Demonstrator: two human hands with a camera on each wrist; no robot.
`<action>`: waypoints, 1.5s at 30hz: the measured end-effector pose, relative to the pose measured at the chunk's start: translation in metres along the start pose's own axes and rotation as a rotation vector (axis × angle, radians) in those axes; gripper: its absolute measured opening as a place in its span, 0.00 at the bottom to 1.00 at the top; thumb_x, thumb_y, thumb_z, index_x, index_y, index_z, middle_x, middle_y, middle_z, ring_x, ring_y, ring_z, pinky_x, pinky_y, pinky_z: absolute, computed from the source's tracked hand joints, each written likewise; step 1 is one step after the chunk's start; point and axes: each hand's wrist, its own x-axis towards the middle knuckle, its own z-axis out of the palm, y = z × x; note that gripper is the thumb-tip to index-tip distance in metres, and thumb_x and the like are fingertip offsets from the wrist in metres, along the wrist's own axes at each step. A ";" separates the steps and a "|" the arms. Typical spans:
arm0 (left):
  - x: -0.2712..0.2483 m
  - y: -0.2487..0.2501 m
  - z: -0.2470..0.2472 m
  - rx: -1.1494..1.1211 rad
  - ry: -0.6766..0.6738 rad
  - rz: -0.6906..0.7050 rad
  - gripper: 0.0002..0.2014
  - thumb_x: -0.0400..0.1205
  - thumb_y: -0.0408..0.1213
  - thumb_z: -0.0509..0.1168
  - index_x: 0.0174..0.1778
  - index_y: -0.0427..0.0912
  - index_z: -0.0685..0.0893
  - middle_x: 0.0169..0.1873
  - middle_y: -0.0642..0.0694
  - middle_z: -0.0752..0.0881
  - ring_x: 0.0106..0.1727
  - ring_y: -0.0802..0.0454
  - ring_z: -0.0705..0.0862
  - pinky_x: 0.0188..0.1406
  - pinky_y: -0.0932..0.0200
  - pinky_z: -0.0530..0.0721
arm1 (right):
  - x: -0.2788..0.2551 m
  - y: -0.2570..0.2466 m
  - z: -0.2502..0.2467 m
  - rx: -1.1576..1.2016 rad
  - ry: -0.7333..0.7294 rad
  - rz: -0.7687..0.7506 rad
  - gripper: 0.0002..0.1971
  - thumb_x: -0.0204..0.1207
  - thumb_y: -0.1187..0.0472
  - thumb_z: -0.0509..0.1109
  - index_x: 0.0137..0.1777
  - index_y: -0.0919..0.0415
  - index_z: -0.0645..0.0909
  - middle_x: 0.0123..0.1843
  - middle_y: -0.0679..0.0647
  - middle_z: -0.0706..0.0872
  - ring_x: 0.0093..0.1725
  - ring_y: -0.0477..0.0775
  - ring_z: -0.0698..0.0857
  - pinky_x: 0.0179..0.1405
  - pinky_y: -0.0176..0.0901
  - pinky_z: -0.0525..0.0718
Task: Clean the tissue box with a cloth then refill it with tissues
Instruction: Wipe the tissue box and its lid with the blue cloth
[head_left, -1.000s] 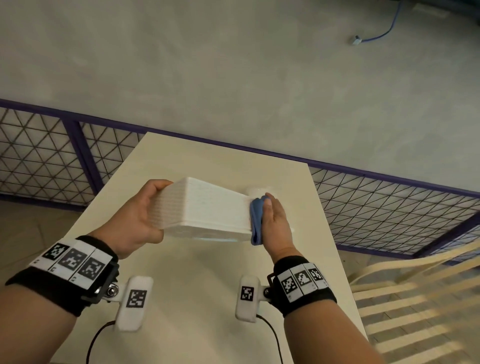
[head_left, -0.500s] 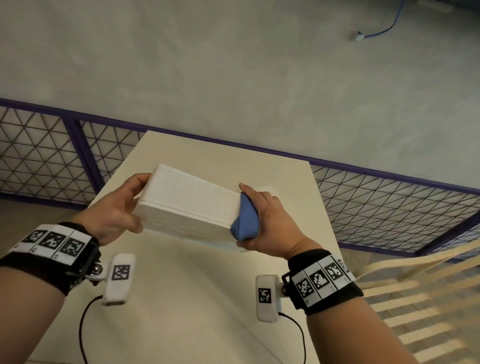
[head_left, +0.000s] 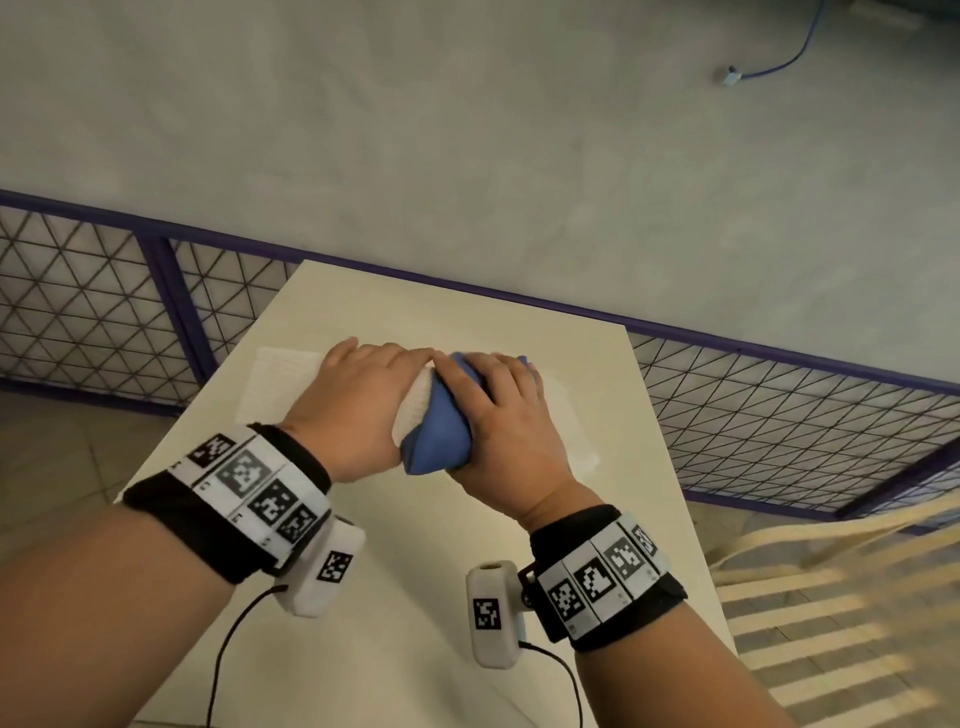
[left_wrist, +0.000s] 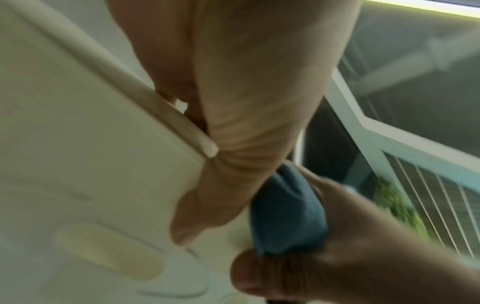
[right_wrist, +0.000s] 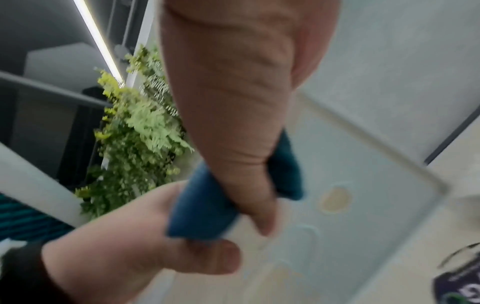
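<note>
The left hand (head_left: 358, 400) curls over the near end of the white box (head_left: 415, 402), thumb underneath, holding it above the table (head_left: 415, 597). The right hand (head_left: 498, 415) has its fingers wrapped around a bunched blue cloth (head_left: 434, 441) pressed against that same end. The box seems tilted, though the hands hide most of it. A purple-framed mesh fence (head_left: 104, 312) and grey floor (head_left: 467, 130) lie beyond.
</note>
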 end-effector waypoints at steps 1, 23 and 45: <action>-0.001 -0.005 -0.001 -0.019 -0.003 -0.012 0.40 0.65 0.47 0.74 0.74 0.53 0.66 0.64 0.51 0.78 0.67 0.48 0.75 0.79 0.43 0.57 | -0.005 0.003 -0.001 0.045 0.011 -0.007 0.43 0.62 0.43 0.76 0.79 0.50 0.66 0.76 0.59 0.71 0.77 0.67 0.67 0.78 0.68 0.62; -0.011 -0.023 0.010 -0.155 0.023 -0.093 0.38 0.64 0.41 0.77 0.70 0.53 0.72 0.61 0.50 0.78 0.65 0.47 0.74 0.79 0.33 0.39 | -0.009 -0.018 0.006 0.678 0.086 0.469 0.30 0.82 0.47 0.52 0.83 0.46 0.50 0.79 0.36 0.60 0.80 0.39 0.61 0.83 0.52 0.60; -0.025 -0.033 0.037 -0.299 0.272 -0.020 0.33 0.58 0.54 0.62 0.62 0.57 0.71 0.50 0.56 0.72 0.52 0.59 0.67 0.53 0.59 0.61 | -0.006 -0.019 0.010 0.907 0.051 0.495 0.21 0.81 0.38 0.47 0.74 0.27 0.61 0.84 0.39 0.60 0.84 0.39 0.52 0.83 0.40 0.49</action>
